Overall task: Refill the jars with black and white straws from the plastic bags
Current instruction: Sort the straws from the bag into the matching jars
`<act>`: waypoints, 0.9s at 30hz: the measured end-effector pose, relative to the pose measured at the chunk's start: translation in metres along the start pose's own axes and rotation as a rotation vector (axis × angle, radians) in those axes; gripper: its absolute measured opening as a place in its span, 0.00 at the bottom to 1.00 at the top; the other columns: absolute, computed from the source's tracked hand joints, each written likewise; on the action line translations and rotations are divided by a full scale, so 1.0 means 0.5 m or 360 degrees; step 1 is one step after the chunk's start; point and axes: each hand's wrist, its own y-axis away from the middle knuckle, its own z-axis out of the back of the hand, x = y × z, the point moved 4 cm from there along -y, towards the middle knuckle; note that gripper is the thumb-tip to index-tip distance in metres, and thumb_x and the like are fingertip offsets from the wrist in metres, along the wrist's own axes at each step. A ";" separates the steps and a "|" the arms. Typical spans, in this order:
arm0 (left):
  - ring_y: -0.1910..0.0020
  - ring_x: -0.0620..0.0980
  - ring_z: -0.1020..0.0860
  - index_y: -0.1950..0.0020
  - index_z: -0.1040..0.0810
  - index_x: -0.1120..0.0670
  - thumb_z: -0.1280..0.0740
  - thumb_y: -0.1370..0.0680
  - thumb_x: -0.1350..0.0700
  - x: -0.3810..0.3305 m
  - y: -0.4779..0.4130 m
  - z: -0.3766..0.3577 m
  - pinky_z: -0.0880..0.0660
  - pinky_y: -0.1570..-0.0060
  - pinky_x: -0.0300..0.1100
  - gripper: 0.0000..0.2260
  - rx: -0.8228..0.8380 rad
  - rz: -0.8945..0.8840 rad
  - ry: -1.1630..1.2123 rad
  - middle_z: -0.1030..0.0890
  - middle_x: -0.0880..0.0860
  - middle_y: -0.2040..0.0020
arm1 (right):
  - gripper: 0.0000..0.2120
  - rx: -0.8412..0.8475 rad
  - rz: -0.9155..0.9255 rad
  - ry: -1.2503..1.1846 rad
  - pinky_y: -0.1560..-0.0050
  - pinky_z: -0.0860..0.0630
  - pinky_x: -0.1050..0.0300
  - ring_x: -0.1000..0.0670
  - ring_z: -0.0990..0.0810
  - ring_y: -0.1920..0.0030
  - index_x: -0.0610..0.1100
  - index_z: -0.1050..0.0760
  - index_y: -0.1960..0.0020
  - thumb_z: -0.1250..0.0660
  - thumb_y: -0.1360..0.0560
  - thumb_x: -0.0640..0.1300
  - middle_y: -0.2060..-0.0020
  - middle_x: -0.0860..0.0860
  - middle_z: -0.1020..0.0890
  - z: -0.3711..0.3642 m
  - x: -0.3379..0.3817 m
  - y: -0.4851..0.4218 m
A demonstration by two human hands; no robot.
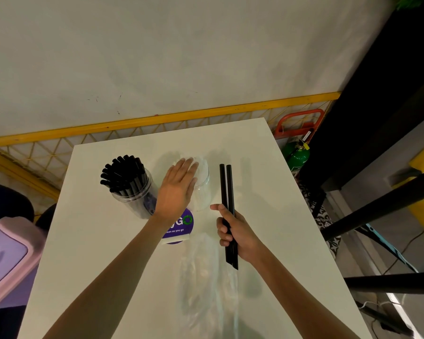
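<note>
A clear jar (135, 192) packed with black straws stands at the left of the white table (267, 192). To its right stands a second clear jar (203, 182) with a purple label; what it holds is blurred. My left hand (178, 189) lies flat with straight fingers over and against this second jar's near side. My right hand (235, 232) grips two black straws (227, 189) upright, just right of that jar. A clear plastic bag (206, 277) lies flat on the table between my forearms.
A pink and lilac bin (8, 255) sits off the table's left edge. A green cylinder (296, 155) and a red frame (299, 123) stand beyond the right edge. Black table legs (377, 206) cross at the right. A yellow rail (157, 119) runs behind the table.
</note>
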 end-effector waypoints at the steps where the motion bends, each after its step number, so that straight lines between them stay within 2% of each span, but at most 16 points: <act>1: 0.31 0.56 0.34 0.31 0.31 0.59 0.55 0.17 0.49 0.002 0.004 -0.004 0.37 0.31 0.51 0.23 0.0025 -0.0008 -0.0030 0.29 0.59 0.31 | 0.12 0.0004 0.0002 -0.0001 0.78 0.37 0.66 0.57 0.38 0.80 0.46 0.26 0.44 0.44 0.19 0.50 0.78 0.53 0.34 0.000 0.001 -0.001; 3: 0.28 0.54 0.42 0.28 0.37 0.59 0.56 0.18 0.48 -0.002 0.008 -0.004 0.49 0.28 0.47 0.24 0.0065 -0.0008 -0.0056 0.37 0.57 0.27 | 0.12 0.0017 0.0007 0.0003 0.78 0.37 0.66 0.57 0.38 0.80 0.46 0.26 0.44 0.44 0.19 0.50 0.78 0.53 0.34 0.000 0.001 -0.003; 5: 0.27 0.53 0.45 0.27 0.40 0.59 0.58 0.18 0.47 -0.010 0.010 -0.007 0.54 0.28 0.46 0.25 0.0150 -0.0028 -0.0105 0.40 0.56 0.26 | 0.13 0.0029 0.0002 0.0024 0.78 0.37 0.66 0.57 0.39 0.80 0.46 0.26 0.43 0.45 0.19 0.51 0.77 0.53 0.34 -0.001 0.000 -0.003; 8: 0.26 0.53 0.42 0.28 0.38 0.59 0.60 0.18 0.45 -0.012 0.013 -0.018 0.52 0.28 0.49 0.27 0.0273 -0.0019 -0.0175 0.35 0.57 0.28 | 0.14 0.0057 -0.0009 0.0043 0.78 0.37 0.66 0.57 0.39 0.80 0.48 0.26 0.42 0.46 0.20 0.53 0.77 0.53 0.35 -0.004 0.000 -0.001; 12: 0.27 0.52 0.45 0.27 0.41 0.59 0.59 0.18 0.44 -0.010 0.018 -0.025 0.53 0.29 0.52 0.27 0.0303 -0.0015 -0.0234 0.35 0.57 0.27 | 0.18 0.0126 -0.0057 -0.0030 0.78 0.38 0.66 0.57 0.40 0.80 0.49 0.27 0.38 0.48 0.20 0.56 0.78 0.54 0.36 -0.006 0.003 0.006; 14: 0.26 0.53 0.45 0.26 0.41 0.58 0.59 0.18 0.44 -0.013 0.015 -0.019 0.56 0.29 0.52 0.27 0.0242 -0.0027 -0.0252 0.36 0.56 0.27 | 0.18 0.0160 -0.0088 -0.0060 0.79 0.39 0.67 0.57 0.41 0.81 0.49 0.27 0.39 0.47 0.20 0.56 0.79 0.54 0.38 -0.010 0.004 0.012; 16: 0.27 0.53 0.44 0.27 0.40 0.59 0.56 0.18 0.47 -0.028 0.008 0.004 0.55 0.29 0.51 0.25 0.0073 -0.0045 -0.0151 0.35 0.56 0.27 | 0.17 0.0175 -0.0107 -0.0061 0.79 0.41 0.67 0.57 0.42 0.81 0.48 0.26 0.41 0.45 0.21 0.56 0.80 0.55 0.40 -0.014 0.006 0.018; 18: 0.30 0.53 0.36 0.29 0.34 0.60 0.50 0.19 0.52 -0.048 0.004 0.035 0.44 0.30 0.46 0.21 -0.0111 0.0050 0.0190 0.29 0.57 0.31 | 0.15 0.0208 -0.0128 -0.0073 0.78 0.41 0.66 0.57 0.42 0.81 0.47 0.25 0.43 0.42 0.21 0.54 0.80 0.55 0.42 -0.021 0.009 0.024; 19: 0.35 0.51 0.29 0.33 0.30 0.61 0.48 0.20 0.54 -0.054 0.004 0.048 0.35 0.34 0.43 0.19 -0.0184 0.0167 0.0448 0.25 0.57 0.36 | 0.14 0.0241 -0.0141 -0.0089 0.78 0.41 0.67 0.57 0.42 0.81 0.47 0.24 0.44 0.42 0.22 0.53 0.81 0.55 0.42 -0.027 0.010 0.027; 21: 0.53 0.43 0.21 0.40 0.24 0.62 0.44 0.20 0.60 -0.060 0.009 0.060 0.24 0.51 0.38 0.14 -0.0201 0.0499 0.1010 0.19 0.54 0.49 | 0.12 0.0319 -0.0177 -0.0136 0.79 0.42 0.67 0.57 0.42 0.82 0.46 0.23 0.46 0.41 0.22 0.50 0.82 0.55 0.42 -0.038 0.010 0.032; 23: 0.63 0.42 0.21 0.43 0.24 0.62 0.43 0.20 0.64 -0.069 0.019 0.050 0.23 0.61 0.36 0.10 0.0021 0.0897 0.1511 0.19 0.53 0.56 | 0.10 0.0421 -0.0225 -0.0216 0.81 0.44 0.67 0.58 0.42 0.83 0.46 0.22 0.49 0.39 0.24 0.48 0.83 0.55 0.41 -0.049 0.009 0.036; 25: 0.62 0.48 0.21 0.47 0.23 0.62 0.43 0.20 0.65 -0.083 0.038 0.039 0.23 0.66 0.36 0.09 0.0256 0.1165 0.1903 0.20 0.54 0.57 | 0.08 0.0535 -0.0259 -0.0283 0.83 0.44 0.68 0.58 0.42 0.84 0.47 0.20 0.53 0.36 0.26 0.47 0.83 0.55 0.40 -0.058 0.007 0.041; 27: 0.62 0.51 0.22 0.51 0.23 0.59 0.42 0.20 0.64 -0.094 0.052 0.039 0.25 0.72 0.35 0.09 0.0345 0.1245 0.2112 0.20 0.56 0.56 | 0.07 0.0616 -0.0288 -0.0306 0.84 0.43 0.69 0.58 0.41 0.85 0.48 0.19 0.56 0.36 0.28 0.44 0.83 0.56 0.39 -0.062 0.004 0.044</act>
